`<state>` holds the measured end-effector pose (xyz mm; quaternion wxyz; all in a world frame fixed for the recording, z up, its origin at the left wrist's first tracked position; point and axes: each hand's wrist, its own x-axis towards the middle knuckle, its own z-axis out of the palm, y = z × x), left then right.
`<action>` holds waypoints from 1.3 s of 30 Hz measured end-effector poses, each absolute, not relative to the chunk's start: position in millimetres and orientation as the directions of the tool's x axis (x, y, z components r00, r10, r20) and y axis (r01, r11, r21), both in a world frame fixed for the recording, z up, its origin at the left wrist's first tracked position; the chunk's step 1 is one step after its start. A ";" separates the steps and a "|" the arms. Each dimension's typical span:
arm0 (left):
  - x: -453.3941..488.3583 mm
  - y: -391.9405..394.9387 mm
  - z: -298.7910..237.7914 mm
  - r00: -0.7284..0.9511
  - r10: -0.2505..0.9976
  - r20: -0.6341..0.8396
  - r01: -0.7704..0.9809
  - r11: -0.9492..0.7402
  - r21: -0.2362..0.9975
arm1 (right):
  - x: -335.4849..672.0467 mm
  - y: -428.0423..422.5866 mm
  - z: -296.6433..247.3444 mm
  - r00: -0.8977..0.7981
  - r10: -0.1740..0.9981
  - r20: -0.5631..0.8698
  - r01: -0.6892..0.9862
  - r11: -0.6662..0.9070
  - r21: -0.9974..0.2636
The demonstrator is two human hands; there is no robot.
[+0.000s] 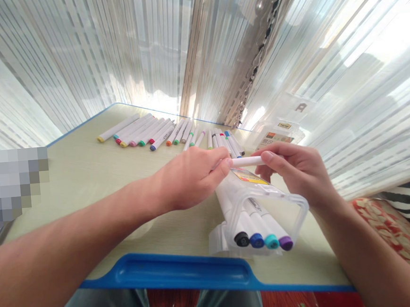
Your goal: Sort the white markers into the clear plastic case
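Observation:
Between my two hands a white marker (pixel 247 161) lies level. My left hand (pixel 196 175) pinches its left end, and that end is hidden by the fingers. The thumb and fingers of my right hand (pixel 294 167) close on its right end. Just below sits a clear plastic marker case (pixel 303 207), open toward me. Several white markers lie inside it, their black, blue, turquoise and purple cap ends (pixel 271 241) facing me. A yellow and red label (pixel 250 176) is on the case's top.
Several markers (pixel 135 130) with coloured ends lie in a row along the table's far side. More markers (pixel 225 141) lie behind my hands. Clear packaging (pixel 281 131) stands at the back right. A blue tray edge (pixel 182 270) runs along the front; curtains (pixel 140 50) hang behind.

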<state>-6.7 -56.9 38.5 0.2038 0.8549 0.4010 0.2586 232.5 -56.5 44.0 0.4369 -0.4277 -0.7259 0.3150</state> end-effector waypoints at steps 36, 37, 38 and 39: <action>-7.8 -57.3 39.3 0.551 0.783 0.288 0.591 -0.610 0.527 | 233.6 -58.6 45.0 -0.255 0.896 0.363 0.374 0.438 -0.818; -7.6 -57.2 39.4 0.551 0.782 0.291 0.590 -0.612 0.526 | 233.6 -58.8 45.0 -0.252 0.897 0.363 0.377 0.436 -0.817; -7.4 -57.2 39.6 0.552 0.780 0.294 0.589 -0.615 0.525 | 233.6 -58.9 45.1 -0.250 0.898 0.363 0.379 0.436 -0.816; -7.1 -57.2 39.7 0.552 0.779 0.296 0.588 -0.616 0.524 | 233.5 -58.9 45.1 -0.251 0.897 0.365 0.381 0.438 -0.815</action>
